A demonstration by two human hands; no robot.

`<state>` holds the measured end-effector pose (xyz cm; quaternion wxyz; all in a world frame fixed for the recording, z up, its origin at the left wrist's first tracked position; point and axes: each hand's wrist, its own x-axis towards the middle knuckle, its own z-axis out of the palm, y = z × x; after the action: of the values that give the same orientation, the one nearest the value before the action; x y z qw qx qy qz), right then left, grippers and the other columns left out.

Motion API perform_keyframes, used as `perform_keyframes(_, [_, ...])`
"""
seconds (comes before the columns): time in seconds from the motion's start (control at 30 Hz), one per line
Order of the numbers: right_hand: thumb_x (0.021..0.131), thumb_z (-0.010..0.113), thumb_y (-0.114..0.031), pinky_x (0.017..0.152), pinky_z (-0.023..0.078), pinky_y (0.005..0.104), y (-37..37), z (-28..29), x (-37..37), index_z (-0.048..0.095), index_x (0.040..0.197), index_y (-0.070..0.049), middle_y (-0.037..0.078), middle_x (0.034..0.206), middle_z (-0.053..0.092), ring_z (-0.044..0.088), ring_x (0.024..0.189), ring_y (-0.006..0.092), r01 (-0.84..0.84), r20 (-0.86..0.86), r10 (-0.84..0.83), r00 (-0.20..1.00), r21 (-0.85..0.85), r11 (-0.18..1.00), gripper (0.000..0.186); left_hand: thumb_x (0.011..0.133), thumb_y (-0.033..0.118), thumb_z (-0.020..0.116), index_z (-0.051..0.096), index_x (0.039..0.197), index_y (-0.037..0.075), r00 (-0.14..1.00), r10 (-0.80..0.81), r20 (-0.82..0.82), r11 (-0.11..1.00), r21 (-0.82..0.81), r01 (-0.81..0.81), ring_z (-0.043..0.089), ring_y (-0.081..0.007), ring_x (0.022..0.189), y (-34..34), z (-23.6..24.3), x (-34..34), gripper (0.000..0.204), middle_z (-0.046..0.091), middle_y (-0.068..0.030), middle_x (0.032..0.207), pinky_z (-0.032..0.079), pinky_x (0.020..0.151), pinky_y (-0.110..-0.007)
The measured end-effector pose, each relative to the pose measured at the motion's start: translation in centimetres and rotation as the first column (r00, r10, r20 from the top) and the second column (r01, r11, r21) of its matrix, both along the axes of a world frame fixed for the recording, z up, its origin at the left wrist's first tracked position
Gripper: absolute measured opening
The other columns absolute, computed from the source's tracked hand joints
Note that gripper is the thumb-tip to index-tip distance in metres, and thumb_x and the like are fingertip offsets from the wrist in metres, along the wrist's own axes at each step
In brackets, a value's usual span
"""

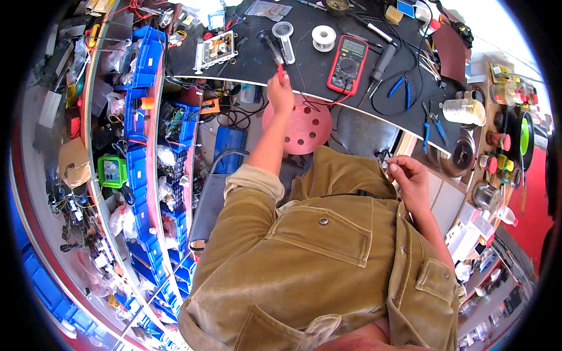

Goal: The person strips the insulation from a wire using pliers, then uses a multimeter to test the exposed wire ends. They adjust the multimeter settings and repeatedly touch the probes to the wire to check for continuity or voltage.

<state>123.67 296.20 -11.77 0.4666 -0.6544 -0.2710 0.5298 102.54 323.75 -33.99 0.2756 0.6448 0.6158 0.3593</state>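
Note:
My left hand [280, 93] reaches to the bench's front edge, closed on a red-handled tool [280, 71] with a dark upper end. Just right of that tool lies a silver-grey tool with a ringed head [283, 38]; a white spool [324, 40] and a red multimeter [345, 69] with a red lead are farther right. My right hand [410, 178] is below the bench edge beside my jacket, its fingertips pinched on something small that I cannot make out. A white tray holding small parts [215, 52] sits at the bench's left.
The dark bench [246, 67] carries blue pliers [401, 90], a soldering iron [380, 70], cables and a cream tub [464, 112]. Shelves with blue bins [137, 181] line the left. A pink round seat [304, 134] is under the edge; racks of small containers [497, 140] stand at right.

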Motion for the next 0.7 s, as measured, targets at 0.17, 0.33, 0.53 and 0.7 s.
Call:
perform_keyframes(0.17, [0.089, 0.061, -0.010, 0.060, 0.042, 0.0201, -0.3, -0.3, -0.6, 0.064, 0.096, 0.000, -0.002, 0.073, 0.057, 0.050, 0.065, 0.0046, 0.039, 0.029, -0.039, 0.999, -0.012, 0.999, 0.012, 0.087, 0.027, 0.055, 0.065, 0.097, 0.005, 0.978, -0.091, -0.188, 0.942, -0.336, 0.023, 0.060, -0.0389, 0.090, 3.4, 1.7, 2.4, 0.026, 0.065, -0.0183, 0.093, 0.045, 0.080, -0.046])
perform_keyframes(0.33, [0.090, 0.059, -0.014, 0.055, 0.038, 0.0197, -0.5, -0.5, 0.4, 0.063, 0.095, -0.001, -0.003, 0.069, 0.055, 0.047, 0.060, 0.0040, 0.139, 0.037, -0.141, 0.989, 0.041, 0.989, 0.015, 0.088, 0.021, 0.058, 0.067, 0.100, 0.005, 1.000, -0.009, 0.022, 0.958, -0.285, 0.015, 0.063, -0.0263, 0.073, 2.4, 3.4, 3.0, 0.022, 0.066, -0.0139, 0.083, 0.048, 0.068, -0.036])
perform_keyframes(0.53, [0.093, 0.055, -0.019, 0.050, 0.030, 0.0202, 2.1, -1.4, 2.5, 0.060, 0.100, 0.000, -0.002, 0.074, 0.050, 0.038, 0.059, 0.0040, 0.330, -0.213, -0.304, 0.929, 0.098, 0.939, 0.020, 0.088, 0.008, 0.057, 0.065, 0.102, 0.002, 0.792, -0.384, 0.475, 0.870, -0.102, 0.483, 0.060, -0.0177, 0.079, -7.7, 13.0, 4.8, 0.017, 0.061, -0.0097, 0.095, 0.048, 0.070, -0.029])
perform_keyframes(0.7, [0.093, 0.056, -0.021, 0.048, 0.030, 0.0204, 6.2, -2.5, 2.1, 0.060, 0.110, 0.002, -0.001, 0.077, 0.053, 0.036, 0.055, 0.0034, 0.323, -0.204, -0.307, 0.930, 0.047, 0.945, 0.029, 0.085, 0.006, 0.060, 0.066, 0.099, 0.002, 0.461, -0.799, 0.386, 0.530, 0.090, 0.843, 0.059, -0.0231, 0.094, -13.5, 15.7, 6.0, 0.017, 0.060, -0.0112, 0.101, 0.048, 0.080, -0.032])
